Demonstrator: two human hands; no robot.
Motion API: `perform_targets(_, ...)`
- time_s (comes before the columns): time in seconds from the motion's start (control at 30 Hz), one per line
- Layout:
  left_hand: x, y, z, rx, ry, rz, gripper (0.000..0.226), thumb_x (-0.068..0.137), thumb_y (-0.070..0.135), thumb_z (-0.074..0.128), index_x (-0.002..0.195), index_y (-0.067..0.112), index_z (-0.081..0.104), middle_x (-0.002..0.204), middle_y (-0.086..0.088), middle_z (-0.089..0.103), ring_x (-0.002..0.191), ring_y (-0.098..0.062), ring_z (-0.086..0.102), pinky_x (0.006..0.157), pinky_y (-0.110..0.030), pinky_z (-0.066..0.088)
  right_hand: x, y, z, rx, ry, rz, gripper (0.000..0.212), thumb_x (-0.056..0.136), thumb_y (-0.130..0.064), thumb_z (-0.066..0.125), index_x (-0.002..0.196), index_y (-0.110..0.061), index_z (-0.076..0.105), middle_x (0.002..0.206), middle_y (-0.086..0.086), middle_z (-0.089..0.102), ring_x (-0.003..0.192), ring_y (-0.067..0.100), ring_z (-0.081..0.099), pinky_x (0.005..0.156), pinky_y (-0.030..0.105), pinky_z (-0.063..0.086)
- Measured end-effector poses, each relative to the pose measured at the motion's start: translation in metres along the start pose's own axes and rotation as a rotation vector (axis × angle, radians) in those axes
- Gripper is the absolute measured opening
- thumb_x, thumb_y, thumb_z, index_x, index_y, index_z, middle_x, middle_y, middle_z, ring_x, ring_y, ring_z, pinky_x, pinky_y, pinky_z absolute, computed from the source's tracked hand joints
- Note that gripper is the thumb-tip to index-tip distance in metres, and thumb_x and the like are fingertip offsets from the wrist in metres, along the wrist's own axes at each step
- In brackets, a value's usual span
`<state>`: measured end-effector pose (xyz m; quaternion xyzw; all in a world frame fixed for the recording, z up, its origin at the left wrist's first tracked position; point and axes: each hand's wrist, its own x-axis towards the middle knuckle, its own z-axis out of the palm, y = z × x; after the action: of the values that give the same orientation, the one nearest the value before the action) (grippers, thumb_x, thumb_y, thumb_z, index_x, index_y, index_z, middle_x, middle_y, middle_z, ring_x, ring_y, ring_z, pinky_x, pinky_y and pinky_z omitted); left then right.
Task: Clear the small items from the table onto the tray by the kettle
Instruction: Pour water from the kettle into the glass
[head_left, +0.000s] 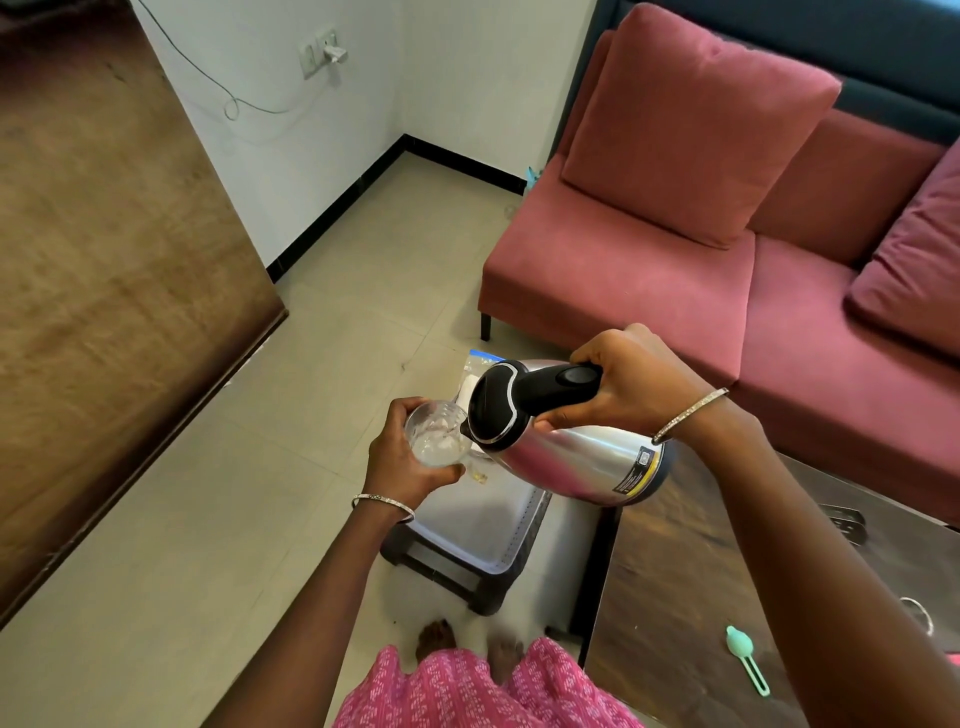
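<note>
At five o'clock, on the dark surface (675, 597), lie a mint-green scoop (744, 656) and a small ring (917, 616). Both look light and stiff, easiest pinched by handle or rim. The tray (519, 540) sits near six o'clock. Above it, the left hand (402, 457) grips a fragile, slippery glass (436, 434), and the right hand (634, 384) grips the tilted kettle (587, 462) by its handle.

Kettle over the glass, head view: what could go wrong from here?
The kettle is tipped, spout at the rim of the glass that the left hand holds in the air: a wobble could spill onto the tray below. If the water is hot, that hand might get scalded.
</note>
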<state>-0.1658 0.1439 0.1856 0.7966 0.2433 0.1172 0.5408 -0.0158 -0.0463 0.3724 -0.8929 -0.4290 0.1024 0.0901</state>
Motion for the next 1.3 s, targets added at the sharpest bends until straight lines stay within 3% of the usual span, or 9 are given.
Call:
perform_targets(0.17, 0.0, 0.0, 0.002, 0.012, 0.004, 0.017, 0.088, 0.045, 0.018, 0.094, 0.118, 0.025, 0.045, 0.11, 0.011, 0.057, 0.092, -0.003, 0.057, 0.067, 0.005, 0.041, -0.002, 0.0, -0.001, 0.001, 0.001, 0.001, 0.067, 0.053, -0.076, 0.074, 0.054, -0.012, 0.054, 0.044, 0.003, 0.037, 0.05, 0.025, 0.032, 0.049, 0.039, 0.038)
perform_targets(0.37, -0.002, 0.001, 0.005, 0.01, 0.015, 0.009, 0.087, 0.043, 0.019, 0.094, 0.116, 0.026, 0.047, 0.111, 0.01, 0.059, 0.092, -0.005, 0.059, 0.068, 0.004, 0.041, -0.001, 0.001, -0.004, -0.013, -0.023, 0.01, 0.069, 0.052, -0.076, 0.075, 0.058, -0.01, 0.056, 0.045, 0.003, 0.04, 0.049, 0.024, 0.034, 0.05, 0.039, 0.04)
perform_targets(0.57, -0.004, 0.002, 0.007, 0.007, 0.021, 0.003, 0.086, 0.043, 0.017, 0.094, 0.114, 0.027, 0.047, 0.11, 0.011, 0.059, 0.091, 0.007, 0.058, 0.067, 0.004, 0.041, -0.002, 0.003, -0.004, -0.022, -0.022, 0.018, 0.068, 0.052, -0.076, 0.075, 0.054, -0.013, 0.051, 0.045, 0.002, 0.04, 0.048, 0.022, 0.035, 0.05, 0.037, 0.037)
perform_targets(0.73, -0.003, 0.003, 0.008, 0.022, 0.015, 0.008, 0.087, 0.043, 0.019, 0.094, 0.115, 0.027, 0.046, 0.111, 0.012, 0.059, 0.092, -0.004, 0.058, 0.068, 0.004, 0.042, -0.003, 0.005, -0.003, -0.017, -0.017, 0.022, 0.066, 0.053, -0.075, 0.077, 0.052, -0.015, 0.049, 0.045, 0.001, 0.041, 0.046, 0.021, 0.036, 0.05, 0.037, 0.038)
perform_targets(0.9, -0.003, 0.003, 0.009, 0.016, 0.008, 0.01, 0.086, 0.043, 0.017, 0.094, 0.114, 0.026, 0.046, 0.109, 0.014, 0.057, 0.093, 0.01, 0.056, 0.067, 0.004, 0.041, -0.004, 0.006, -0.004, -0.017, -0.016, 0.041, 0.063, 0.053, -0.074, 0.078, 0.052, -0.018, 0.048, 0.045, 0.0, 0.042, 0.046, 0.017, 0.036, 0.051, 0.037, 0.039)
perform_targets(1.1, 0.0, 0.002, 0.011, 0.012, -0.004, 0.015, 0.086, 0.043, 0.015, 0.095, 0.114, 0.026, 0.047, 0.11, 0.009, 0.057, 0.094, 0.008, 0.054, 0.068, 0.006, 0.04, -0.004, 0.006, -0.004, -0.011, -0.029, 0.051, 0.066, 0.053, -0.074, 0.078, 0.06, -0.011, 0.059, 0.048, 0.001, 0.046, 0.048, 0.02, 0.038, 0.053, 0.04, 0.043)
perform_targets(1.3, 0.003, 0.001, 0.011, 0.006, -0.015, 0.018, 0.087, 0.044, 0.015, 0.095, 0.115, 0.027, 0.046, 0.108, 0.014, 0.056, 0.094, 0.008, 0.054, 0.068, 0.005, 0.04, -0.002, 0.009, -0.002, -0.026, -0.028, 0.046, 0.065, 0.052, -0.074, 0.077, 0.055, -0.013, 0.054, 0.047, 0.002, 0.046, 0.047, 0.02, 0.037, 0.053, 0.041, 0.043)
